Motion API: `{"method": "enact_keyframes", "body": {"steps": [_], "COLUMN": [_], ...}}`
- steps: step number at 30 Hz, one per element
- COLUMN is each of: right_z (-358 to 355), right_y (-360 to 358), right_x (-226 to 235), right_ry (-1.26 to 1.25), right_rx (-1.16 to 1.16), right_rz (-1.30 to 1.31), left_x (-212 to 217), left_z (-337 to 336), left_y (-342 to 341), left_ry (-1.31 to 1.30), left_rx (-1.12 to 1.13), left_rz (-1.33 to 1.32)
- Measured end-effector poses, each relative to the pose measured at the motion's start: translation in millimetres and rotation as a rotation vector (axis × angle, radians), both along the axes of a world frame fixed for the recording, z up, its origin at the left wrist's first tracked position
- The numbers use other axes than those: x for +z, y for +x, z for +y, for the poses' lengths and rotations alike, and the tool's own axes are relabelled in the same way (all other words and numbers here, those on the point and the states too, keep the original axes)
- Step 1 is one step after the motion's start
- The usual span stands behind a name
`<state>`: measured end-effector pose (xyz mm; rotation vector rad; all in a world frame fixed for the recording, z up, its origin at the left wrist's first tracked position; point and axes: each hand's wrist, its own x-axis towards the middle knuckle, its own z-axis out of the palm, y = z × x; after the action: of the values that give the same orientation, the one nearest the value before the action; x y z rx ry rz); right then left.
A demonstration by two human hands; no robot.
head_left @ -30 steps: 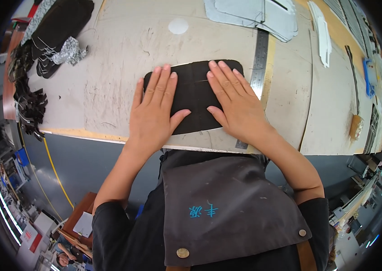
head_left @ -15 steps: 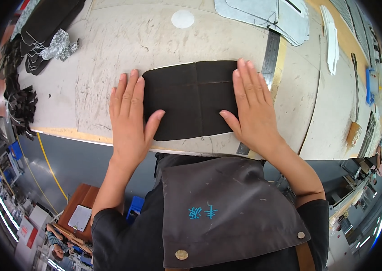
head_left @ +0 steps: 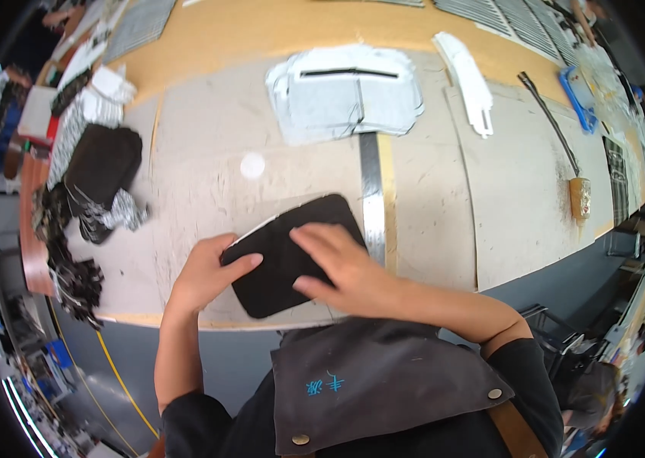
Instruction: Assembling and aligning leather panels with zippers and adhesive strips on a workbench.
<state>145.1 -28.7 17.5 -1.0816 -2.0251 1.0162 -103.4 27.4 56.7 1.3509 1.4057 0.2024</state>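
Note:
A black panel (head_left: 269, 286) with rounded corners lies tilted on the table near its front edge, a thin white line showing along its far left side. My left hand (head_left: 204, 271) pinches its left corner, thumb on top and the other fingers curled at the edge, partly hidden. Over the panel's middle and right part is my right hand (head_left: 341, 267), its fingers apart and slightly blurred, with nothing held in it. Whether its fingertips touch the surface I cannot tell.
Beyond the panel are a metal ruler (head_left: 372, 191), a stack of white pieces (head_left: 315, 107) and a white round spot (head_left: 252, 166). Dark pieces (head_left: 105, 164) with loose threads lie left. At right are a white strip (head_left: 467, 80) and a long-handled tool with a yellowish head (head_left: 580, 198).
The panel has turned from lying square to a tilt, its right end farther away. My flat left hand has closed on its corner; my right hand has moved from its right edge to over its middle.

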Motion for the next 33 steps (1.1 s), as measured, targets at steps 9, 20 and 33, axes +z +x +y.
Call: {"method": "enact_keyframes", "body": {"steps": [9, 20, 33], "right_z": [76.1, 144.9, 134.8], "right_y": [15.8, 147.6, 121.6], "right_x": [69.0, -39.8, -57.0], "right_ry": [-0.424, 0.392, 0.382], "right_rx": [-0.15, -0.671, -0.691], "right_rz": [0.903, -0.228, -0.479], "left_x": [68.7, -59.2, -28.6], "left_z": [78.2, 213.0, 279.8], "left_y": [104.1, 143.0, 169.4], "left_ry": [0.456, 0.867, 0.49], "left_rx": [-0.028, -0.118, -0.518], "left_rz": [-0.668, 0.246, 0.407]}}
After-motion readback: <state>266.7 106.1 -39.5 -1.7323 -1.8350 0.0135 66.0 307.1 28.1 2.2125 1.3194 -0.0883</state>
